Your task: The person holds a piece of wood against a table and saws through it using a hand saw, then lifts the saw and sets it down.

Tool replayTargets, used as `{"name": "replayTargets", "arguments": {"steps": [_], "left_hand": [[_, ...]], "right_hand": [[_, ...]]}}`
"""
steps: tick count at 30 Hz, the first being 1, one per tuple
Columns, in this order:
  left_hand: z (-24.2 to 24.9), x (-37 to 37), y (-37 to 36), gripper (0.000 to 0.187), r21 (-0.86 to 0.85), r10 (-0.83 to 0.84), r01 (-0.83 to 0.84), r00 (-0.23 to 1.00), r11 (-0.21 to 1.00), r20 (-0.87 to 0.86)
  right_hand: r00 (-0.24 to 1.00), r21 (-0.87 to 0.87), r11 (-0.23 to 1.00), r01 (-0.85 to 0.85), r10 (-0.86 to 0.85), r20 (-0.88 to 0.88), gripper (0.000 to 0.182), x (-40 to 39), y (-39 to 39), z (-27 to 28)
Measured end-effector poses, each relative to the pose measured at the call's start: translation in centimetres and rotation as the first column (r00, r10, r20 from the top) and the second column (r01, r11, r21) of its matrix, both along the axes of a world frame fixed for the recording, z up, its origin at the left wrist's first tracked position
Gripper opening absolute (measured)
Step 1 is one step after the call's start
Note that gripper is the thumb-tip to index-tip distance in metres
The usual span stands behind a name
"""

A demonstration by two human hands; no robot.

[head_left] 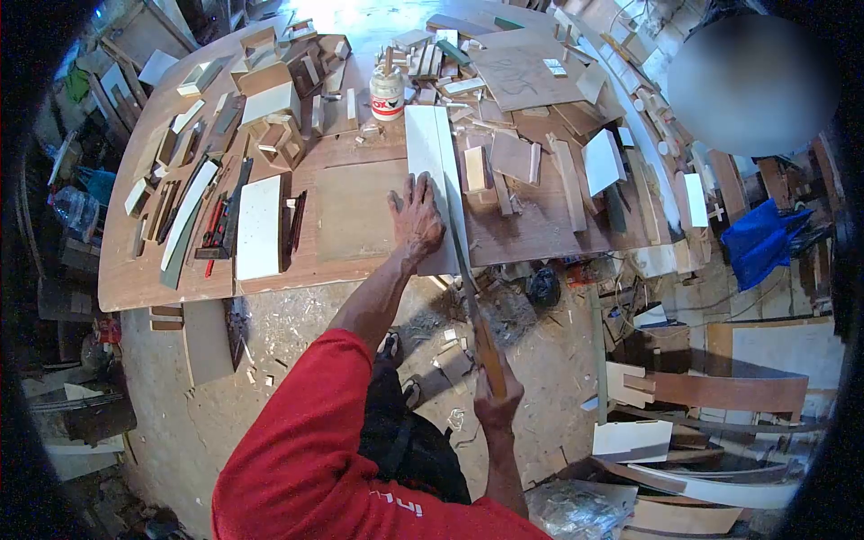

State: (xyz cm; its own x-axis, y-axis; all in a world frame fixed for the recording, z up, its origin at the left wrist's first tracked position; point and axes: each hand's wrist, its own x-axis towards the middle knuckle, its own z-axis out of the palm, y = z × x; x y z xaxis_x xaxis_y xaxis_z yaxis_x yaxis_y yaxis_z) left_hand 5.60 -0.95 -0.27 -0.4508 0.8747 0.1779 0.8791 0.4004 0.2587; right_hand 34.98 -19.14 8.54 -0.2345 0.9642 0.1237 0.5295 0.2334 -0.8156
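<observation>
A long white board [427,144] lies lengthwise on the wooden table [207,290], its near end reaching the front edge. My left hand [418,220] lies on the board with its fingers stretched out, holding it down. Lower right of the table edge, my right hand [499,396] is closed around the wooden handle of a handsaw [468,292]. The saw's narrow blade runs up from the handle to the board's right side, along a lengthwise line in the board. Part of the handle is hidden by my fingers.
A white glue jar [387,95] stands beyond the board. A white block [260,228], a hammer [216,243] and wooden strips lie at left. Several wood offcuts [516,157] cover the right side. Scraps litter the floor; stacked boards [720,393] stand at right.
</observation>
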Motion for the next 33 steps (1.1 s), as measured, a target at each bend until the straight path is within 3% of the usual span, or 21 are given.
{"name": "replayTargets", "arguments": {"steps": [3,6,11,14,16,18,19,22,24,26,28,30,31,33], "left_hand": [[0.0,0.1,-0.3,0.070,0.096,-0.033,0.027,0.998,0.995,0.059],[0.1,-0.4,0.0,0.070,0.108,-0.022,0.017,0.999,0.994,0.048],[0.9,0.1,-0.1,0.070,0.064,-0.018,0.016,0.999,0.998,0.034],[0.4,0.0,0.1,0.070,0.075,-0.002,0.000,0.999,0.997,0.034],[0.2,-0.2,0.5,0.069,0.079,-0.001,-0.003,0.999,0.997,0.050],[-0.2,0.0,0.3,0.069,0.074,-0.007,0.002,0.998,0.997,0.068],[-0.3,-0.1,0.6,0.068,0.084,-0.005,0.001,0.999,0.996,0.042],[-0.4,-0.7,0.7,0.067,0.081,-0.004,0.003,1.000,0.997,0.021],[-0.6,-0.5,0.7,0.067,0.065,-0.007,0.004,0.999,0.998,0.045],[-0.5,-0.5,0.5,0.072,-0.073,-0.005,0.006,1.000,0.997,0.023],[-0.1,-0.3,0.6,0.073,-0.051,0.000,0.001,1.000,0.999,0.004],[-0.1,-0.3,0.2,0.073,-0.036,0.007,-0.008,1.000,0.999,-0.023],[-0.1,-0.6,0.7,0.073,0.006,0.000,0.000,1.000,1.000,-0.018],[-0.6,-0.3,0.4,0.073,0.034,-0.005,0.005,1.000,0.999,0.004]], "right_hand": [[1.000,-0.253,0.968,0.006,-0.010,-0.015,0.035,-1.1,0.2,1.8],[0.993,-0.105,0.994,0.023,-0.036,-0.116,0.035,0.5,-2.5,2.9],[0.999,-0.315,0.949,0.007,-0.023,-0.045,0.038,-1.4,0.9,1.0],[0.998,-0.296,0.955,0.025,-0.040,-0.044,0.038,-0.4,-1.3,3.3],[0.999,-0.203,0.979,0.000,-0.008,-0.035,0.038,1.3,-2.0,0.6],[0.998,0.022,0.999,0.028,-0.026,-0.062,0.041,0.9,-1.3,-0.3],[1.000,-0.137,0.990,0.018,-0.018,0.003,0.041,0.3,-0.1,-0.1],[1.000,-0.144,0.989,-0.014,0.010,-0.027,0.042,-0.4,0.1,0.2],[0.998,-0.058,0.998,-0.002,-0.002,-0.070,0.042,0.3,-1.5,1.8],[0.992,-0.246,0.968,0.054,-0.080,-0.097,0.039,1.1,-2.6,3.1],[0.994,-0.195,0.977,0.084,-0.095,-0.050,0.037,0.3,-0.7,1.8],[0.998,-0.450,0.893,0.028,0.003,0.068,0.037,-0.9,1.1,1.6],[1.000,-0.321,0.947,0.023,-0.016,0.023,0.037,-0.5,0.4,0.7],[0.999,-0.265,0.963,0.038,-0.043,-0.014,0.037,1.0,-2.2,1.2]]}}
